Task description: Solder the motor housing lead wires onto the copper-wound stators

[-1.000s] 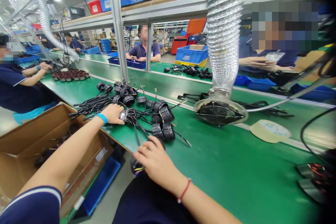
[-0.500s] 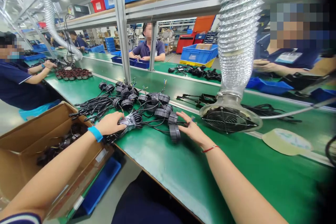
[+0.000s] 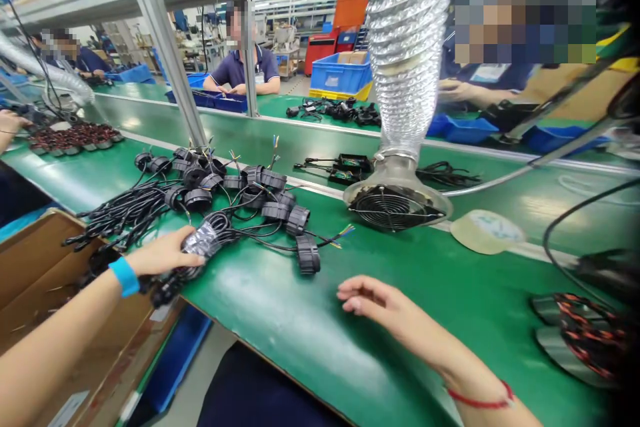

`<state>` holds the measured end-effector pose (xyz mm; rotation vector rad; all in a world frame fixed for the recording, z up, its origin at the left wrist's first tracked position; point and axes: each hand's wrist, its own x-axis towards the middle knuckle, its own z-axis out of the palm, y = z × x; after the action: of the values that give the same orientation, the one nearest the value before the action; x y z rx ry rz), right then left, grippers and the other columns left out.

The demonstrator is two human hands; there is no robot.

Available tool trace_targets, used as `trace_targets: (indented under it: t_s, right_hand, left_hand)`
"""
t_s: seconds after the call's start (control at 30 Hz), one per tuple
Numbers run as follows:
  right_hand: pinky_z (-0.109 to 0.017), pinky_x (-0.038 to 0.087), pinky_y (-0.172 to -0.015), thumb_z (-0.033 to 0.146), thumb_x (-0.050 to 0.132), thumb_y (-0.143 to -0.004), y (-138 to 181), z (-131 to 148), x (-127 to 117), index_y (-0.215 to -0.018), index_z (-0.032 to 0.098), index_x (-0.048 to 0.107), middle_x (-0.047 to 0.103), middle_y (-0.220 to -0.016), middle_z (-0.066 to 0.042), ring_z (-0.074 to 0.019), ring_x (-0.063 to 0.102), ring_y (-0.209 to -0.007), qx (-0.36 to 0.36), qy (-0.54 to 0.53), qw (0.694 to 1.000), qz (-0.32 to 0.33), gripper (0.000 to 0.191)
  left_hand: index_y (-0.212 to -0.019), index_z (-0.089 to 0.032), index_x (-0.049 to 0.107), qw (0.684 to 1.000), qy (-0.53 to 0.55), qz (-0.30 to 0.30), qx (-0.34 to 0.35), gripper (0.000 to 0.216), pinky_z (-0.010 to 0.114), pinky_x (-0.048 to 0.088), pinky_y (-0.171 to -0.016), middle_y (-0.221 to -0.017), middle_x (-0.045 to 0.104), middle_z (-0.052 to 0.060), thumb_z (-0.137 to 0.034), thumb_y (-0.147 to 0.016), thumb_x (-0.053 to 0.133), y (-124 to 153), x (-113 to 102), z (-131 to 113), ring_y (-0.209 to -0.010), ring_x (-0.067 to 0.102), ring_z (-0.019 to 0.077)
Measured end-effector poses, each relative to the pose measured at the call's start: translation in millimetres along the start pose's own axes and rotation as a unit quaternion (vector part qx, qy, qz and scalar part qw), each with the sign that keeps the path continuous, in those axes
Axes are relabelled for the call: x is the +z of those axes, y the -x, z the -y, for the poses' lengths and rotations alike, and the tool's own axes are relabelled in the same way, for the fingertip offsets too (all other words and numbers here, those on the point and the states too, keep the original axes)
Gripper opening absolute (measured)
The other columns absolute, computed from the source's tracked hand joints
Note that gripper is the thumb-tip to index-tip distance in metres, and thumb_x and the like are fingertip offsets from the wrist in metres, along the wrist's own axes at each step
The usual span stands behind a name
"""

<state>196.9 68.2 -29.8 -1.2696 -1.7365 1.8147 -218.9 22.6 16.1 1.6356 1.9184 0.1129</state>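
My left hand [image 3: 167,250], a blue band at its wrist, is closed round a bundle of black cables [image 3: 213,235] wrapped in clear plastic. From the bundle, cables run to black ribbed round caps [image 3: 307,255] with coloured wire ends poking out. More caps [image 3: 199,199] lie heaped behind it, and loose black cables [image 3: 125,210] spread to the left. My right hand [image 3: 373,300] hovers over the green tabletop [image 3: 280,320], right of the nearest cap and apart from it. Its fingers are loosely curved with nothing in them.
A fume hood [image 3: 397,203] on a silver duct stands behind. Right of it lies a pale round paddle [image 3: 487,231]. Coils with red-brown wire [image 3: 585,333] sit at the right edge. An open cardboard box [image 3: 30,247] stands at the left. Co-workers sit across the bench.
My right hand has left the caps and moved right and nearer to me. The left hand still holds the cable bundle. The view has turned to the right, bringing the coils into sight.
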Motion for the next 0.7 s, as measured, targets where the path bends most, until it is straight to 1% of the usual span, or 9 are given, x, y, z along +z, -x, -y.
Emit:
trace_targets:
  t_s: [0.1,0.17,0.23,0.3,0.4,0.5,0.57,0.63,0.7]
  right_hand:
    - [-0.038,0.046,-0.093,0.049,0.06,-0.08,-9.1,13.0,26.5,-0.103,0.019,0.06,0.065,-0.109,-0.008,-0.0204,0.061,-0.1,-0.023,0.004,0.99,0.143,0.038]
    - [-0.037,0.045,-0.095,0.045,0.059,-0.082,-22.2,18.9,45.0,-0.111,0.019,0.057,0.062,-0.113,-0.008,-0.0191,0.059,-0.104,-0.046,0.01,0.982,0.182,0.039]
    - [-0.038,0.043,-0.098,0.041,0.062,-0.081,-37.2,22.1,62.2,-0.12,0.018,0.05,0.058,-0.119,-0.01,-0.0183,0.057,-0.107,-0.054,0.0,0.984,0.168,0.047]
    - [-0.038,0.042,-0.098,0.04,0.063,-0.08,-50.9,23.8,77.1,-0.126,0.018,0.043,0.054,-0.123,-0.011,-0.0174,0.056,-0.107,-0.045,-0.039,0.988,0.142,0.054]
    - [-0.035,0.046,-0.088,0.04,0.061,-0.08,-66.0,26.0,93.4,-0.12,0.018,0.044,0.056,-0.113,-0.009,-0.0158,0.057,-0.097,-0.03,-0.124,0.985,0.12,0.049]
    - [-0.032,0.047,-0.078,0.041,0.057,-0.082,-74.1,27.5,100.3,-0.106,0.017,0.049,0.057,-0.093,-0.003,-0.0145,0.057,-0.084,-0.028,-0.138,0.984,0.109,0.035]
    - [-0.032,0.047,-0.076,0.04,0.056,-0.083,-75.8,27.7,99.7,-0.104,0.017,0.049,0.057,-0.091,-0.003,-0.0143,0.056,-0.081,-0.023,-0.096,0.989,0.106,0.032]
    - [-0.033,0.047,-0.077,0.038,0.055,-0.083,-75.1,27.9,96.9,-0.108,0.017,0.048,0.057,-0.096,-0.005,-0.0143,0.056,-0.081,-0.019,-0.03,0.995,0.089,0.033]
    - [-0.034,0.046,-0.078,0.036,0.055,-0.082,-73.6,28.7,93.9,-0.11,0.018,0.047,0.057,-0.1,-0.006,-0.0146,0.056,-0.08,-0.019,0.037,0.998,0.045,0.034]
  left_hand:
    - [-0.117,-0.015,0.045,0.993,0.11,0.025,0.029,0.06,0.038,0.044,-0.091,-0.114,0.06,0.009,-0.053,-0.073,0.059,0.5,30.6,-27.8,-0.104,0.056,0.0275]
    - [-0.116,-0.014,0.044,0.983,0.178,0.02,0.036,0.061,0.041,0.042,-0.094,-0.114,0.058,0.011,-0.052,-0.072,0.062,-0.9,51.7,-42.8,-0.107,0.053,0.0282]
    - [-0.115,-0.015,0.045,0.962,0.268,0.027,0.036,0.059,0.041,0.041,-0.095,-0.113,0.057,0.011,-0.052,-0.073,0.062,-3.0,67.8,-52.4,-0.109,0.052,0.0285]
    - [-0.113,-0.016,0.046,0.928,0.368,0.045,0.032,0.055,0.041,0.041,-0.095,-0.112,0.057,0.01,-0.051,-0.074,0.062,-5.1,77.1,-56.4,-0.11,0.052,0.0283]
    - [-0.113,-0.016,0.047,0.891,0.448,0.065,0.033,0.053,0.041,0.04,-0.097,-0.114,0.057,0.01,-0.049,-0.075,0.063,-5.8,80.7,-54.7,-0.111,0.051,0.0283]
    - [-0.12,-0.017,0.044,0.906,0.411,0.085,0.061,0.056,0.041,0.039,-0.099,-0.119,0.055,0.01,-0.048,-0.077,0.062,0.9,77.8,-50.5,-0.114,0.049,0.0283]
    - [-0.128,-0.02,0.04,0.929,0.353,0.077,0.074,0.058,0.041,0.037,-0.101,-0.125,0.053,0.009,-0.046,-0.08,0.061,9.4,74.9,-49.2,-0.117,0.047,0.0277]
    - [-0.131,-0.024,0.04,0.952,0.297,0.029,0.074,0.055,0.041,0.034,-0.104,-0.13,0.049,0.008,-0.043,-0.082,0.059,17.6,71.7,-49.4,-0.122,0.044,0.0268]
    - [-0.127,-0.026,0.045,0.958,0.276,-0.02,0.069,0.047,0.04,0.033,-0.105,-0.132,0.047,0.007,-0.041,-0.084,0.056,20.9,68.8,-50.2,-0.124,0.041,0.0261]
